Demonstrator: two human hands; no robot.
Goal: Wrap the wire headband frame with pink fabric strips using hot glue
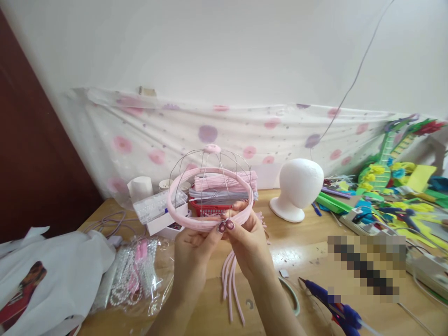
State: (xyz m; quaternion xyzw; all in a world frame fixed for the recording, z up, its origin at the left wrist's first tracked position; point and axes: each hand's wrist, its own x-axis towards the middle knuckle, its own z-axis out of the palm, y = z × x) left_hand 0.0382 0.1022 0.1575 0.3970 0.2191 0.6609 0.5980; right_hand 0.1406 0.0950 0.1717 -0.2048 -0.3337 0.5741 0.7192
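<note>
Both my hands hold up a dome-shaped wire frame (182, 223) whose bottom ring is wrapped in pink fuzzy material. Bare thin wires arch from the ring to a small pink disc at the top. My left hand (194, 252) grips the near rim from the left, thumb pressed on it. My right hand (250, 242) closes on the same rim from the right, and the two thumb tips nearly meet. What lies behind the thumbs is hidden. Below, several loose pink pipe cleaners (231, 289) lie on the table.
Behind the frame stands a red basket (210, 210) of pink and grey bundles. A white foam head (301, 184) is to its right. A blue glue gun (332, 303) lies at front right. Bagged beads (133, 275) and a white bag (63, 266) sit left.
</note>
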